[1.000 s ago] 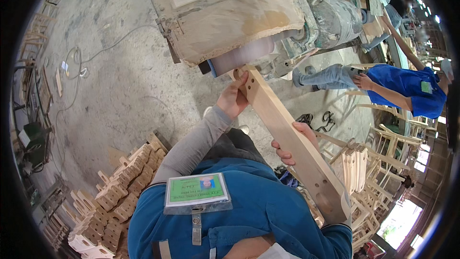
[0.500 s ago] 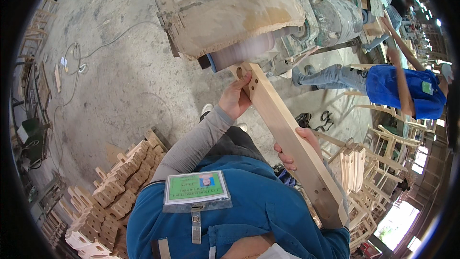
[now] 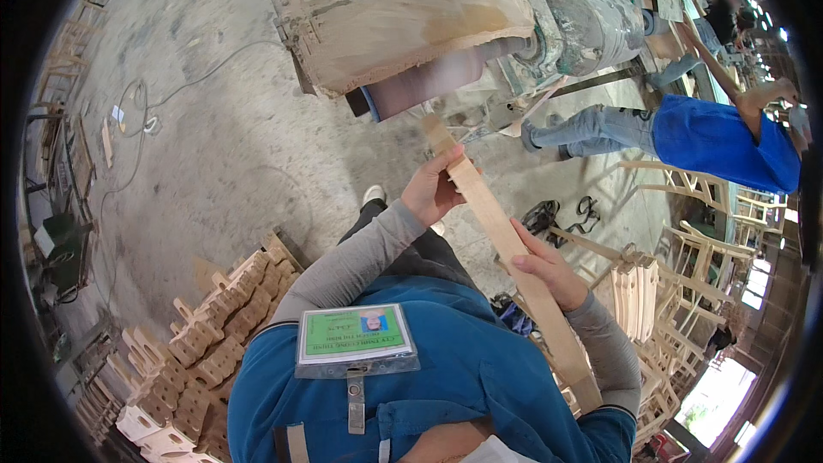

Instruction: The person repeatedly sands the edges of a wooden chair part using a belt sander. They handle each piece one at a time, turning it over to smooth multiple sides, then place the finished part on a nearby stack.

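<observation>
- Two grips clasp one board (image 3: 490,216): it slants from beside the body, through the right grip (image 3: 553,266), to the left grip (image 3: 429,193) and a short way past it.
- Behind the right grip, its near end runs along the right sleeve (image 3: 610,339). Bare wood, it looks stiff, sturdy and moderately heavy; smooth faces might slide a little under bare skin.
- At the right grip, around mid-length, seems the place to bear the weight; the thumb lies over the top edge.
- Toward the far end, the left grip is closed around the wood, a good spot for guiding. Fingers should keep back from the tip, as the roller (image 3: 429,90) is just beyond; whether they touch is hard to tell.
- Compared with half a second ago, the board is turned between the grips: a narrow edge faces up where the broad, holed face did. The right fingertips no longer curl up on its left side.
- Well off to the grips' right, a co-worker (image 3: 720,141) in blue now has an arm bent up toward the head.
</observation>
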`<move>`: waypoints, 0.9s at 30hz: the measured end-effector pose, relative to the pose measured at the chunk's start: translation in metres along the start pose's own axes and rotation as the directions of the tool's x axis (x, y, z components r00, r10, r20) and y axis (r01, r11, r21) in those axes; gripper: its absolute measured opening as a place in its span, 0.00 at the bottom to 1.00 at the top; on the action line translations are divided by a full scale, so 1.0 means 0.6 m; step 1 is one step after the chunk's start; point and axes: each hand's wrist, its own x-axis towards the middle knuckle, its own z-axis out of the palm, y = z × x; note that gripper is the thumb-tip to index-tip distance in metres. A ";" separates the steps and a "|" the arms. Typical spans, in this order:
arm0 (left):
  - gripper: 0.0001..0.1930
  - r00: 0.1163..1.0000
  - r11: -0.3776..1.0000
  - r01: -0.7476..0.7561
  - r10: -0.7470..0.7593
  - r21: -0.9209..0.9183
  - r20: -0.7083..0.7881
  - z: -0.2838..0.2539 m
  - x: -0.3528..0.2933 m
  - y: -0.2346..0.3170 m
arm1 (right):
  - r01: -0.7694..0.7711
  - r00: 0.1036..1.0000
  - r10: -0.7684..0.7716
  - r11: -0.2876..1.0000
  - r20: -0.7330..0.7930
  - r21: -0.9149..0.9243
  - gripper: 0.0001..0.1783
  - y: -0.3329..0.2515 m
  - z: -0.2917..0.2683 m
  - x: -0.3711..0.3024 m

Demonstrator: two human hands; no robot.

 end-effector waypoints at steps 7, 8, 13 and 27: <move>0.21 0.995 0.998 -0.040 0.044 -0.048 0.087 -0.011 0.010 0.007 | -0.023 0.998 -0.009 0.855 -0.059 -0.519 0.45 -0.094 0.005 0.019; 0.21 0.996 0.998 -0.040 0.044 -0.046 0.076 -0.005 0.011 0.012 | -0.028 0.998 -0.001 0.869 -0.059 -0.495 0.45 -0.098 0.001 0.025; 0.22 0.997 0.998 -0.061 0.062 -0.034 0.048 0.007 0.019 0.035 | -0.015 0.998 -0.004 0.942 -0.056 -0.335 0.45 -0.101 -0.011 0.053; 0.21 0.996 0.995 -0.078 0.081 -0.069 0.046 0.008 0.031 0.056 | -0.009 0.998 -0.018 0.905 -0.060 -0.426 0.44 -0.142 0.002 0.060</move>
